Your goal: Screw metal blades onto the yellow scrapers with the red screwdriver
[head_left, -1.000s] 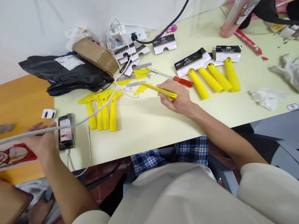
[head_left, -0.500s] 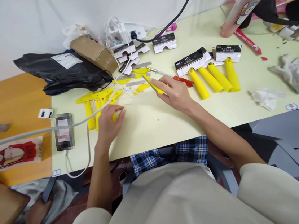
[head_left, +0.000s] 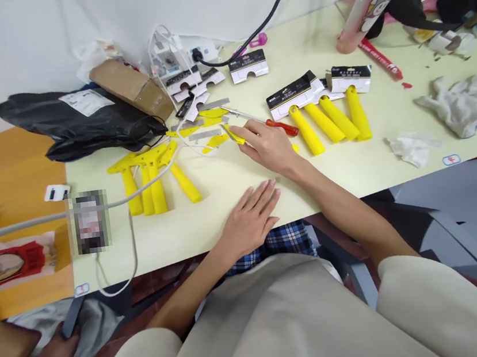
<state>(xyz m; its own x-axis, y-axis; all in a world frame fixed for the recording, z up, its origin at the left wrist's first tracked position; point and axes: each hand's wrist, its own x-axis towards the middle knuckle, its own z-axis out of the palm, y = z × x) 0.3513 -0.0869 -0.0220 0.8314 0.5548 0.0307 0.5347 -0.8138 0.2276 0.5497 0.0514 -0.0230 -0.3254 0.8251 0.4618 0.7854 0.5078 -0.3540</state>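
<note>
Fingers [head_left: 254, 134] of the right hand [head_left: 266, 147] are curled together and clamped on one yellow plastic bar [head_left: 233, 134], whose end projects to the left of the hand. A second yellow tip shows on the hand's right side; whether it belongs to the same piece cannot be told. Fingers [head_left: 262, 198] of the left hand [head_left: 250, 220] are spread apart, palm down and empty, on the pale table top [head_left: 212, 245], near its near edge.

Head view, item count: one screwdriver [head_left: 282, 128] with a red handle lies just beyond the right hand, its shaft pointing left. Four yellow handles [head_left: 325, 121] lie side by side to the right of it. Four yellow T-shaped pieces [head_left: 145, 181] lie to the left, and three smaller yellow pieces [head_left: 215, 141] lie between these and the right hand. Three grey metal strips [head_left: 205, 134] lie among the small pieces. White-and-black card packets [head_left: 248, 65] are grouped at the far side and behind the handles; their exact count cannot be confirmed because they overlap. One pixelated phone [head_left: 89, 221] sits at the left, crossed by one white cable [head_left: 151, 177]. Far left stand one black plastic bag [head_left: 79, 120] and one cardboard packet [head_left: 131, 81]. One crumpled white cloth [head_left: 451, 109] and one tissue [head_left: 413, 149] lie at the right.
</note>
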